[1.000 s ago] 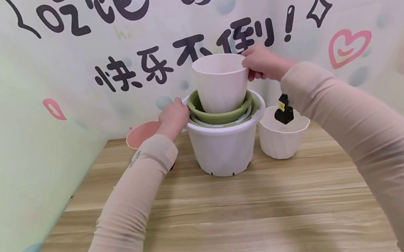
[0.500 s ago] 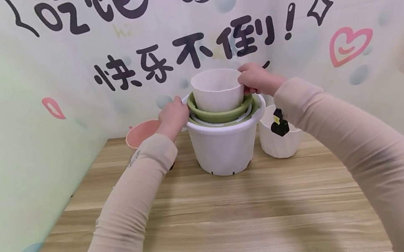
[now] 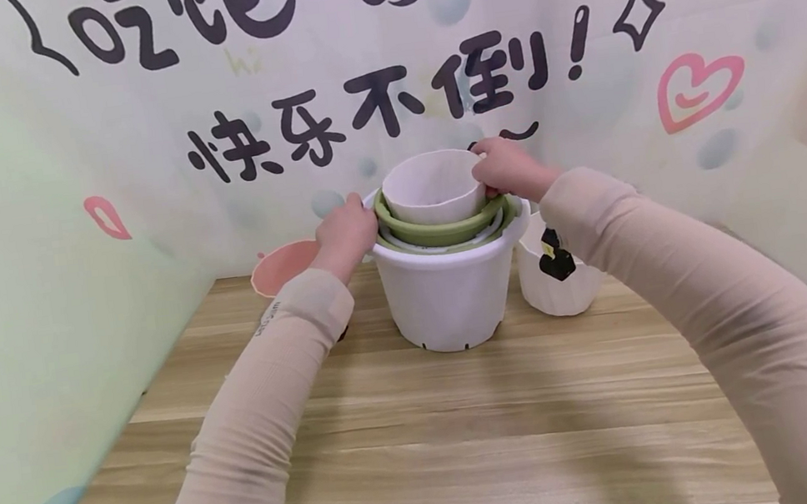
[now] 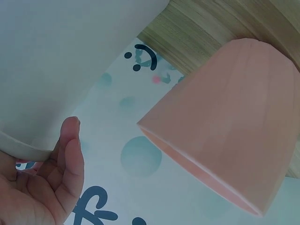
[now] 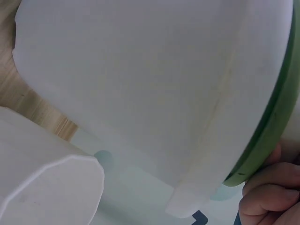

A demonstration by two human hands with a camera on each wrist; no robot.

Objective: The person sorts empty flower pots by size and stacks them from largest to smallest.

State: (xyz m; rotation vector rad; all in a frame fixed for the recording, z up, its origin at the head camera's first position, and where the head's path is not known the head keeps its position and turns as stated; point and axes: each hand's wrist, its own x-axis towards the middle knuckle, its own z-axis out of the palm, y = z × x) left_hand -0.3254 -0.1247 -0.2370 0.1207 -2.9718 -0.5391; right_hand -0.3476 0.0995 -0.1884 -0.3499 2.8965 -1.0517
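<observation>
A large white flowerpot [image 3: 448, 305] stands upright on the table with several pots nested in it. My left hand [image 3: 347, 237] holds its rim at the left; in the left wrist view the fingers [image 4: 70, 166] curl round that rim. A green pot [image 3: 439, 236] sits in the upper part of the stack, above further white and green rims. Within the green pot is a smaller white pot [image 3: 430, 212], its lower part hidden. My right hand [image 3: 514, 169] pinches this pot's rim at the right. In the right wrist view, the curled fingers [image 5: 268, 192] are beside the green rim.
A pink pot [image 4: 229, 126] stands left of the stack, partly behind my left arm in the head view. Right of the stack is another white pot [image 3: 558, 296], partly covered by my right sleeve and its black camera mount. The wood-grain table [image 3: 485, 427] meets a printed backdrop.
My right hand has lowered the small white pot deeper into the green pot, moving down and slightly left. The left hand has stayed on the large pot's rim.
</observation>
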